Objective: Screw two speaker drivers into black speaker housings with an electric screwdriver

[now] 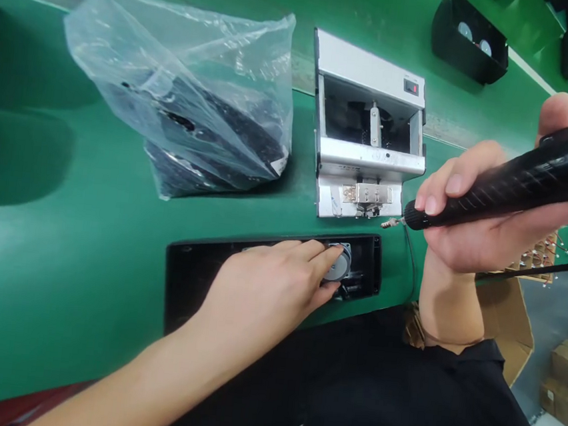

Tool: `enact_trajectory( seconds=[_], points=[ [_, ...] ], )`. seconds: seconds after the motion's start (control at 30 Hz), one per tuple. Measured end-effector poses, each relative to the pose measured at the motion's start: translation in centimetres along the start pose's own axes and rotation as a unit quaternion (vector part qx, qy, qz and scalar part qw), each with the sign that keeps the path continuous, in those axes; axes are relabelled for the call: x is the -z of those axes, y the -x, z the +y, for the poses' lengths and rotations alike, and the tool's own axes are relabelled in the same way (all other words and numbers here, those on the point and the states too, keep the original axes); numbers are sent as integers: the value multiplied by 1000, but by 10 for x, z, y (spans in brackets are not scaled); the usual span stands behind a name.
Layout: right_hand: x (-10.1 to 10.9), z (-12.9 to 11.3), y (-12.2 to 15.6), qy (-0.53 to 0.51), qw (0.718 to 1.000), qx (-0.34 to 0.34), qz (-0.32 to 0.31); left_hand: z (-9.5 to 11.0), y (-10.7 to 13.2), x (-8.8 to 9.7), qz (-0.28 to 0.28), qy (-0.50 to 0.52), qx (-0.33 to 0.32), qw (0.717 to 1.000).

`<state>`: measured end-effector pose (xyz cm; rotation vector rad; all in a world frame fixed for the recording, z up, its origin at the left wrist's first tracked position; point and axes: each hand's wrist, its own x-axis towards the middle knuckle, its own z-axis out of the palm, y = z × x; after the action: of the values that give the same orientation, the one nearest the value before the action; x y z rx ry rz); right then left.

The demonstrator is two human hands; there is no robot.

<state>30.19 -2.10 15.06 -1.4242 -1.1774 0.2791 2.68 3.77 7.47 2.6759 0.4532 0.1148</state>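
A long black speaker box (372, 275) lies open side up on the bench close to my body. My left hand (278, 273) reaches into it, its fingers closed around a round grey speaker (340, 266) at the right end. In my right hand (485, 212) is a black electric screwdriver (514, 171), held above the bench and slanting down to the left. Its bit (391, 223) points toward the front of a silver screw feeder (370, 155). Whether a screw sits on the bit I cannot make out. The left hand hides the middle of the box.
A clear plastic bag (185, 96) with dark parts inside rests left of the feeder. Farther back stands another black speaker box (469, 40) with two round speakers. A cardboard box (504, 321) stands by my right forearm, and a dark cable runs from the feeder area.
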Motion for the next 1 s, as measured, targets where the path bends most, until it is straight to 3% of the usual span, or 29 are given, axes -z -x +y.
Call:
enact_trajectory(
  seconds=[0.1,0.23,0.37,0.53,0.67,0.77,0.87,1.0],
  points=[
    [-7,5,-1,22,1000,-3,8,2,-1,-1,6,4,8,1000],
    [-20,11,-3,36,999,6,-29,6,-4,0,0,11,16,1000],
    [-33,-2,0,-24,995,96,-2,10,-7,3,-4,16,17,1000],
    [-44,-10,5,-49,995,80,-44,15,-7,9,-13,13,20,1000],
    [-57,10,3,-129,982,137,-8,15,-4,11,-8,13,9,1000],
    [-65,17,3,-85,990,102,41,13,-3,11,-1,15,8,1000],
    [-65,8,4,-58,995,41,68,12,-3,10,-4,7,14,1000],
    [-52,-23,9,-139,986,62,60,13,-4,9,4,-6,21,1000]
  ],
)
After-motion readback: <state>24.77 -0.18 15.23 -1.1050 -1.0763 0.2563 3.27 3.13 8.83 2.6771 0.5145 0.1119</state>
